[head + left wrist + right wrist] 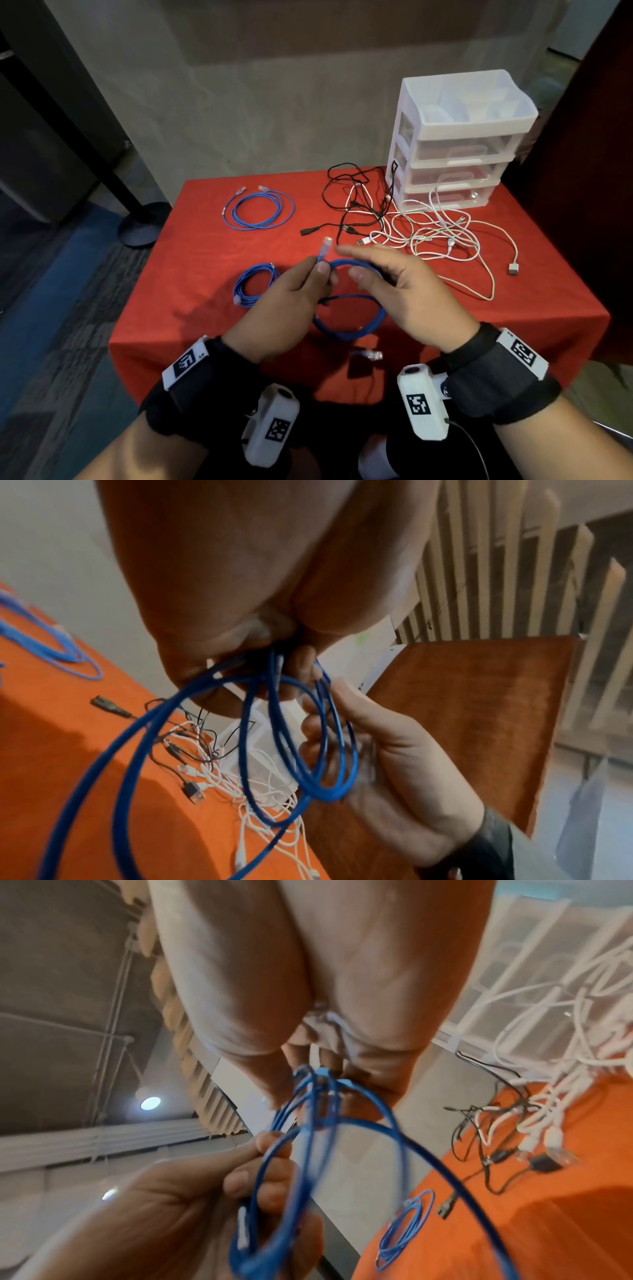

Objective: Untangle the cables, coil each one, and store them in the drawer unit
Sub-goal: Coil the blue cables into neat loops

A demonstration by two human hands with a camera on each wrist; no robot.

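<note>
A blue network cable (349, 332) hangs in loops between my hands above the red tablecloth (212, 318). My left hand (298, 291) pinches it just below its clear plug (327, 241), which points up. My right hand (394, 277) has several loops running through its curled fingers. In the left wrist view the loops (137, 750) drop from my left hand (240, 574) and pass inside my right hand (394, 764). The right wrist view shows my right hand (308, 961) and left hand (154, 1204) both gripping the cable (394, 1123). The white drawer unit (455, 154) stands at the back right, drawers closed.
Two coiled blue cables lie on the cloth, one at the back left (260, 209) and one mid left (255, 284). A tangle of white cables (428, 233) and black cables (346, 192) spreads in front of the drawer unit. The cable's other plug (371, 354) hangs near the table's front edge.
</note>
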